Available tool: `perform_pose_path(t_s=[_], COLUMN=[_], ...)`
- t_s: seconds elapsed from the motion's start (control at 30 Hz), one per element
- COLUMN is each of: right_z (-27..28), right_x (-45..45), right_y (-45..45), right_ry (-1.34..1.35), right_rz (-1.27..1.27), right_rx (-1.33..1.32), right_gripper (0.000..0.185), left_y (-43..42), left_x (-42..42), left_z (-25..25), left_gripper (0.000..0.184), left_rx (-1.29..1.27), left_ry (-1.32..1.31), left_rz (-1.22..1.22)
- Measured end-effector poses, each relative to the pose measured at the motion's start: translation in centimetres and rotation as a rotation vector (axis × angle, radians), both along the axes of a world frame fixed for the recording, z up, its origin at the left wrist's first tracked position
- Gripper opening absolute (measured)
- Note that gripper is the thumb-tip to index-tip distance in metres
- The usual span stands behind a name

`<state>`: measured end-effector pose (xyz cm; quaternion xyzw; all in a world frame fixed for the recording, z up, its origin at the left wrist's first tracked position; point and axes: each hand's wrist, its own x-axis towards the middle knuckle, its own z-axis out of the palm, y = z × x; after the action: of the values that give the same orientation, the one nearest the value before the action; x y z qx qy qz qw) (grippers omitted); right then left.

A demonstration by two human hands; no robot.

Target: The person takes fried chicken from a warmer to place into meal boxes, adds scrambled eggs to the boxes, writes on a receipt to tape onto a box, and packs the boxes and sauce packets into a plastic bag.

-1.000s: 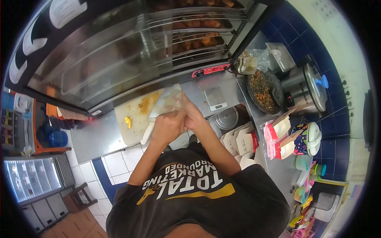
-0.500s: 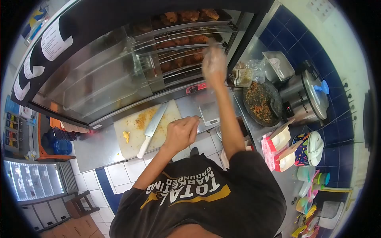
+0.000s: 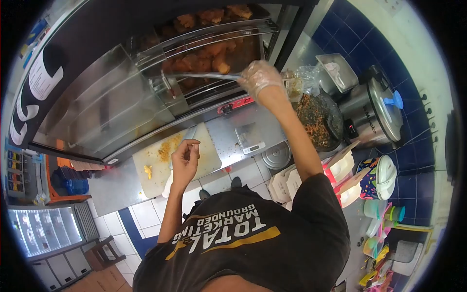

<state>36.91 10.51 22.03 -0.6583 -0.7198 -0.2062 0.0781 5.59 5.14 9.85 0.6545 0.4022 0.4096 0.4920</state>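
Observation:
My right hand (image 3: 262,80), in a clear plastic glove, is closed around the end of long, thin metal tongs (image 3: 209,75). They reach left across the opening of the glass-fronted cabinet (image 3: 116,92), in front of a tray of fried chicken (image 3: 204,57). My bare left hand (image 3: 186,158) hovers above the cutting board (image 3: 206,155) with its fingers curled in, and nothing shows in it. Partly hidden behind that hand lies a knife, its white handle (image 3: 168,186) towards me. Crumbs (image 3: 168,147) and a yellow scrap (image 3: 148,171) are on the board.
A small scale (image 3: 250,138) sits on the steel counter. To the right stand a stone mortar (image 3: 318,121) of red-brown paste, a steel cooker (image 3: 372,117), a metal container (image 3: 337,73) and open boxes (image 3: 343,168). A round lid (image 3: 277,155) lies lower down.
My right hand was blurred higher at the cabinet opening; now it is lower, with the tongs plainly visible. My left hand has moved left, over the knife. The view has shifted slightly.

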Motion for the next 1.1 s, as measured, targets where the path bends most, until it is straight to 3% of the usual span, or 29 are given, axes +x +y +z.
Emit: perform_pose_path(t_s=[0.07,0.13,0.2,0.23,0.3,0.33,0.43,0.67,0.73,0.77,0.83,0.93,0.97,1.07,1.1], right_z=[1.0,1.1,4.9,4.2,1.7,1.7,2.5,2.2,1.2,2.0,4.1,0.0,0.6,0.8,2.1], right_x=[-1.4,-1.3,-2.1,-1.6,0.6,0.7,-0.9,-0.5,0.7,0.9,1.5,8.7,8.8,7.1,6.0], right_y=[-2.1,-2.4,-3.1,-2.2,1.3,2.6,6.0,6.7,6.0,5.4,4.4,8.9,9.7,10.4,10.2], right_ry=[0.091,0.195,0.446,0.445,0.425,0.421,0.324,0.227,0.443,0.428,0.525,0.285,0.241,0.326,0.329], right_rz=[0.100,0.115,0.051,0.052,0.242,0.246,0.189,0.191,0.099,0.114,-0.131,-0.063,0.074,0.106,0.060], right_rx=[-0.117,-0.039,-0.156,-0.152,0.273,0.281,-0.063,-0.089,0.158,0.154,0.001,-0.045,-0.068,-0.095,-0.233], right_gripper=[0.031,0.032,0.037,0.037,0.043,0.043,0.063,0.051,0.047,0.047,0.041,0.043,0.036,0.036,0.045], left_y=[0.5,0.8,0.9,1.0,0.9,0.8,0.6,-0.1,-0.2,-0.3,-0.2,-0.3,-0.3,-0.4,-0.4], left_x=[0.6,1.5,2.1,2.4,2.7,2.8,2.5,0.8,0.0,-0.3,-0.9,-1.5,-1.6,-1.7,-1.7], left_z=[0.3,1.1,1.7,1.9,2.1,2.0,1.5,0.7,0.4,0.1,-0.7,-1.3,-1.5,-1.6,-1.6], left_gripper=[0.013,0.014,0.014,0.014,0.015,0.015,0.015,0.014,0.015,0.015,0.016,0.017,0.016,0.016,0.016], left_rx=[-0.157,-0.162,-0.170,-0.183,-0.187,-0.185,-0.188,-0.246,-0.260,-0.281,-0.302,-0.334,-0.347,-0.373,-0.384], left_ry=[-0.130,-0.143,-0.155,-0.168,-0.182,-0.188,-0.195,-0.199,-0.227,-0.239,-0.266,-0.274,-0.288,-0.304,-0.304], left_rz=[-0.069,-0.094,-0.112,-0.134,-0.156,-0.172,-0.191,-0.160,-0.131,-0.110,-0.081,-0.061,-0.056,-0.045,-0.031])
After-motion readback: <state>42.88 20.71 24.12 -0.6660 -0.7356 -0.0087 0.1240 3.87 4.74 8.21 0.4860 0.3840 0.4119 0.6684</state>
